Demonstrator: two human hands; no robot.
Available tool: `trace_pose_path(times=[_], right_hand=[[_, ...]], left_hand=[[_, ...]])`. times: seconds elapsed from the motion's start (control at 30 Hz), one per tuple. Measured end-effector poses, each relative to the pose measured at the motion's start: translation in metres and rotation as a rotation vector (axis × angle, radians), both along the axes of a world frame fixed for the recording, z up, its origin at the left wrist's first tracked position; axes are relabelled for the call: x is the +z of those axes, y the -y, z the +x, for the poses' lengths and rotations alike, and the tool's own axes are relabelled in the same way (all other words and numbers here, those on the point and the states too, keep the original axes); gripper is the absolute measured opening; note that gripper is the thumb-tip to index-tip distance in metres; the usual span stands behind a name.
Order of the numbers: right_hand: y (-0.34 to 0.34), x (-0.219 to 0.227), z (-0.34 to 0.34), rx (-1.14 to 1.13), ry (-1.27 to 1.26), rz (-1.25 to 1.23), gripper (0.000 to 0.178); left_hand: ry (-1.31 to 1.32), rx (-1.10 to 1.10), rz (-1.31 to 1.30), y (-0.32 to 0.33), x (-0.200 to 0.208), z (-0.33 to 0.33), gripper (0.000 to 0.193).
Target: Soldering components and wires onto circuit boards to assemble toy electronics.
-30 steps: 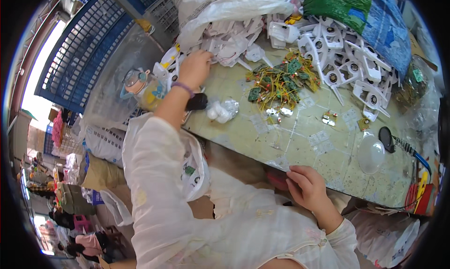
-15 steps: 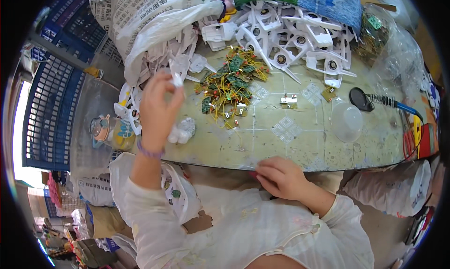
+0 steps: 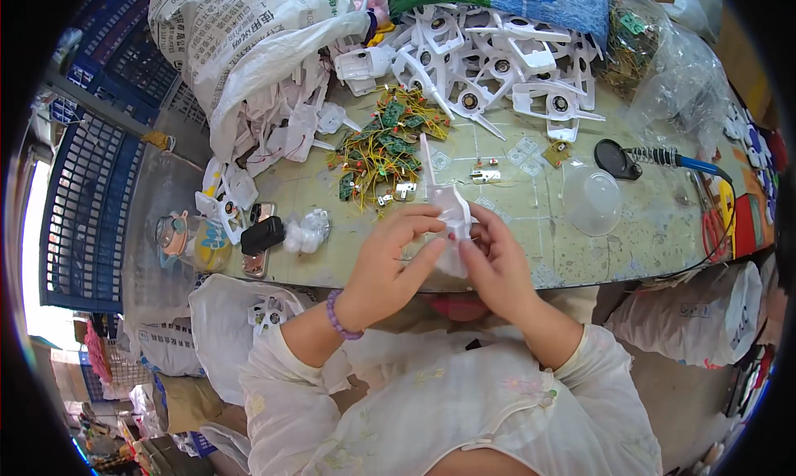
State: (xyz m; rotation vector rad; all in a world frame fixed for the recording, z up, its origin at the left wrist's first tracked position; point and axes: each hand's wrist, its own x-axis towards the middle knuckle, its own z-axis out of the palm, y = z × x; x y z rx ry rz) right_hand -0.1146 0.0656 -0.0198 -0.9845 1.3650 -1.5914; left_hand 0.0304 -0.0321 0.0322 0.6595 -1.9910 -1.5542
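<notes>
Right grip point(image 3: 504, 273) holds white part point(image 3: 448, 204) near tangled wired boards point(image 3: 391, 140).

The table point(image 3: 518, 248) around the left hand point(image 3: 385, 264) and right hand point(image 3: 502, 269) looks bright. Far left of the left hand, a gap point(image 3: 40, 244) glows plain white. Well beyond the right hand, a clear bag point(image 3: 680, 82) shines. Farthest from the hands, edges bend and corners turn black.

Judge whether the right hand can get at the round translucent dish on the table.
Probably yes: nothing visible stands between the right hand and the translucent dish, though that hand holds a white plastic part and may need to let go first.
</notes>
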Motion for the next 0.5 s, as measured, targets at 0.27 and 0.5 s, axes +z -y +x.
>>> trace_pose_path(times=[0.27,0.5], right_hand=[[0.005,-0.016,-0.018,0.07,-0.377,0.155,0.035],[-0.006,-0.015,-0.007,-0.156,-0.943,0.014,0.022]], left_hand=[[0.525,-0.16,-0.458,0.025,-0.006,0.002,0.028],[0.492,0.125,-0.646,0.12,-0.009,0.013,0.017]])
